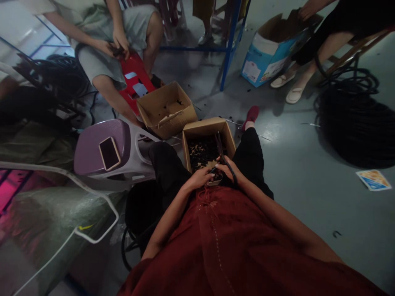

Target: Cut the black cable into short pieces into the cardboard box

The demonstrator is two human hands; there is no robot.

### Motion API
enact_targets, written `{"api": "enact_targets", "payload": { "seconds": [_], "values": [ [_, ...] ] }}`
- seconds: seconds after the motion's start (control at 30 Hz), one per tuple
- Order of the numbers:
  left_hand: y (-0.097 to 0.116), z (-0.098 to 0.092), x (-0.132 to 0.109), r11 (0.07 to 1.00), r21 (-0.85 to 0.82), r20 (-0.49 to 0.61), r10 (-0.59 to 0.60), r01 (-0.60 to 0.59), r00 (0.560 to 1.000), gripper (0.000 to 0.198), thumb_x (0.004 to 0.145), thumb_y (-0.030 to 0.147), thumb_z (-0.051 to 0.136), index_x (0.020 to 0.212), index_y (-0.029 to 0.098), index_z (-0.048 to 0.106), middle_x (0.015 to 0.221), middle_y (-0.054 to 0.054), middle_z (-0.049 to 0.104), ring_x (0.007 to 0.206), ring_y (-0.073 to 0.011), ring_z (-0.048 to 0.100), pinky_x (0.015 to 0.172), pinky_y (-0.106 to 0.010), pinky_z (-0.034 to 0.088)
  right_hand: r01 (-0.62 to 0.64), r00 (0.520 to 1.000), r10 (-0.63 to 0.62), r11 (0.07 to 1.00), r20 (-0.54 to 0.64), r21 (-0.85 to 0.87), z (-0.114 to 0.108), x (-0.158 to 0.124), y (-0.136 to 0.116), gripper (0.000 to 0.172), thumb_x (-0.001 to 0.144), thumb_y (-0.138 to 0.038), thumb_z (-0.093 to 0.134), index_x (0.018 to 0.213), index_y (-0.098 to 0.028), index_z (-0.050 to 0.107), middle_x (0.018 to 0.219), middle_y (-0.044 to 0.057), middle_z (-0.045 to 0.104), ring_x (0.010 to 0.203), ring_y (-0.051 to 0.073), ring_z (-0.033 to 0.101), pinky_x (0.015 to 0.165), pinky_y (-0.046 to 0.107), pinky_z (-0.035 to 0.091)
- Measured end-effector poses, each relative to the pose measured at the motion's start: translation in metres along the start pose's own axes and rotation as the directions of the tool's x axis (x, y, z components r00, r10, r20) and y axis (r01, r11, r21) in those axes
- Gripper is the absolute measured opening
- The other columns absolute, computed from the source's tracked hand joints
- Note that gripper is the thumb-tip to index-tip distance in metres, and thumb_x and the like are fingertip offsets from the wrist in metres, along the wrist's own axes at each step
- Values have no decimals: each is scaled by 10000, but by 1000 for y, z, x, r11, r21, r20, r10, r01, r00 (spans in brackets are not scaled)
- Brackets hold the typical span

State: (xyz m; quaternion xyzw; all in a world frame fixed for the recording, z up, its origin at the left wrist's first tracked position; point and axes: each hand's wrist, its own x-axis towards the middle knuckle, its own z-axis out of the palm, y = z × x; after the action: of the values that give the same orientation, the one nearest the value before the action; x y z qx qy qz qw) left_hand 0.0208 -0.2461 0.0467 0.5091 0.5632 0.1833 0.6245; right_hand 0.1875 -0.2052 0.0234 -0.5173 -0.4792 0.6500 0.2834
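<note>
Nearest: the wearer's red top (234,246), filling the view below the hands. Left hand (200,178) and right hand (232,167) close together over the near edge of a box (204,125), fingertips almost meeting. Left pinches a small dark piece (212,169); right is closed around what look like scissors (219,143), blades pointing away from the body. A black loop (232,172) lies along the right hand; handle or strip, cannot tell. Many dark bits (197,153) in the box, just beyond the fingers. Step in hand, by my reading: trimming or sorting one piece at a time above the box. Whether the blades touch the piece is too small to make out. Next move seems to call for a steady left pinch, fingertips clear of the blades, and the piece kept over the box. Second box (175,123) beyond the hands, to their left; stool (88,150) farther left, phone (110,153) on it. A co-worker's hands (121,43) sit far beyond, on the left; cord coil (354,123) well off to the right.
</note>
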Motion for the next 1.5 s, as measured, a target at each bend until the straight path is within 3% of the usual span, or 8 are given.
{"api": "enact_targets", "payload": {
  "seconds": [0.3, 0.57, 0.83, 0.97, 1.07, 1.13, 1.33, 1.5],
  "values": [
    [-9, -24, -32, 998, 69, -7, 3, -2, 1000, 330, 784, 286, 558, 1080, 148, 606, 707, 6, 580, 528, -95, 465, 511, -206, 367, 38, 969, -5, 991, -245, 131, -34, 24, 3, 404, 645, -362, 627, 982, -238, 444, 589, -72, 475, 505, 116, 485, 487, 243, 404],
    [-2, -14, -20, 1000, -5, -42, -20, 20, 999, 267, 799, 320, 536, 978, 129, 590, 643, 15, 559, 483, -84, 445, 487, -209, 347, 32, 978, -11, 995, -208, 97, -23, 21, 6, 406, 672, -406, 617, 1004, -244, 447, 585, -71, 474, 485, 114, 482, 461, 239, 396],
    [-2, -15, -23, 968, -252, 97, 35, -9, 995, 309, 766, 381, 585, 936, 125, 541, 679, 20, 554, 509, -61, 439, 510, -192, 361, -4, 978, 56, 968, -200, 253, -18, 24, 8, 438, 616, -400, 658, 973, -239, 460, 581, -77, 480, 490, 115, 492, 463, 237, 391],
    [-3, -11, -17, 999, 32, -62, -17, 19, 998, 319, 819, 265, 525, 1106, 130, 558, 790, -31, 629, 590, -106, 531, 586, -228, 417, 23, 961, 47, 968, -273, 248, -16, 26, 13, 439, 599, -387, 675, 954, -237, 464, 562, -87, 475, 475, 105, 467, 459, 229, 386],
    [-2, -5, -8, 933, 359, -206, 50, 28, 977, 391, 806, 163, 527, 1195, 177, 559, 1034, -81, 657, 878, -183, 608, 785, -269, 439, 34, 960, 18, 983, -279, 182, -12, 26, 19, 432, 620, -401, 660, 966, -238, 457, 565, -84, 478, 476, 107, 469, 469, 236, 402],
    [-2, 0, -3, 896, 444, -222, 88, 21, 971, 380, 811, 153, 523, 1186, 190, 576, 1113, -84, 645, 1000, -206, 590, 860, -272, 419, 27, 967, 7, 991, -255, 128, -7, 24, 21, 419, 641, -413, 639, 972, -235, 455, 576, -77, 481, 481, 112, 478, 473, 243, 413],
    [-13, 0, 5, 939, 327, -216, 181, -104, 959, 279, 866, 220, 477, 1093, 159, 627, 1025, -67, 671, 913, -177, 604, 804, -249, 436, 20, 981, -19, 1000, -191, 3, 2, 16, 23, 410, 703, -458, 574, 1007, -220, 439, 632, -55, 501, 520, 126, 517, 509, 263, 452],
    [-27, -15, 13, 996, 51, -415, 87, -73, 906, 270, 856, 242, 493, 1057, 123, 630, 772, -29, 630, 663, -116, 550, 609, -209, 411, 20, 985, -66, 962, -161, -272, -5, 13, 32, 399, 774, -464, 515, 1079, -213, 461, 784, 2, 589, 646, 148, 588, 615, 278, 471]
  ]
}}
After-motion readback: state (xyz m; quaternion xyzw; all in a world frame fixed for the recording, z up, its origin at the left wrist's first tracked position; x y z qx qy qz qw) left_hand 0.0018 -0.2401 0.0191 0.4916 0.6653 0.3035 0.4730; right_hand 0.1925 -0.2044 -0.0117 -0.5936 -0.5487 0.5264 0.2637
